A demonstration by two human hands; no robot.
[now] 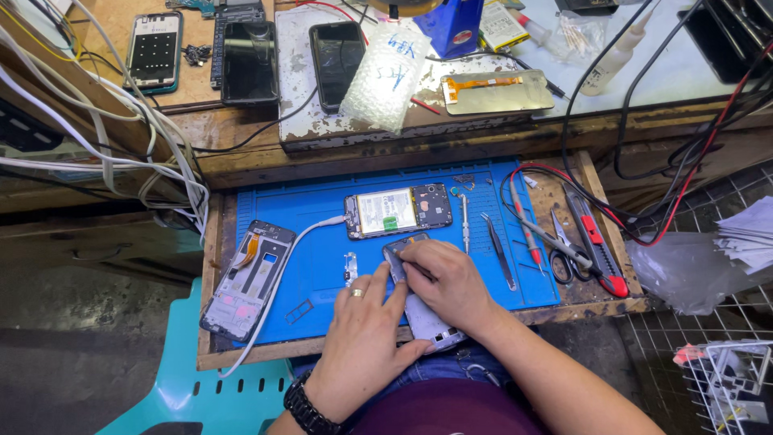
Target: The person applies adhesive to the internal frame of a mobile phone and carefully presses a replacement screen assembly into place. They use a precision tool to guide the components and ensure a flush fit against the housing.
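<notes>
A silver phone back cover [425, 321] lies on the blue work mat [322, 274] near its front edge. My left hand [366, 338], with a ring and a black wristwatch, grips its lower part. My right hand [447, 282] presses down on its upper part, fingers closed over it. An opened phone [398, 211] with its battery showing lies just behind my hands, a white cable plugged into its left end. A phone frame [248, 278] lies at the mat's left edge.
Tweezers [499, 250], a small screwdriver [465, 221], scissors [564, 250], a red utility knife [596, 242] and red and black probe leads lie at the right. Several phones, a screen panel [495, 90] and a bubble-wrap bag [385, 68] sit on the upper bench. White cables hang at left.
</notes>
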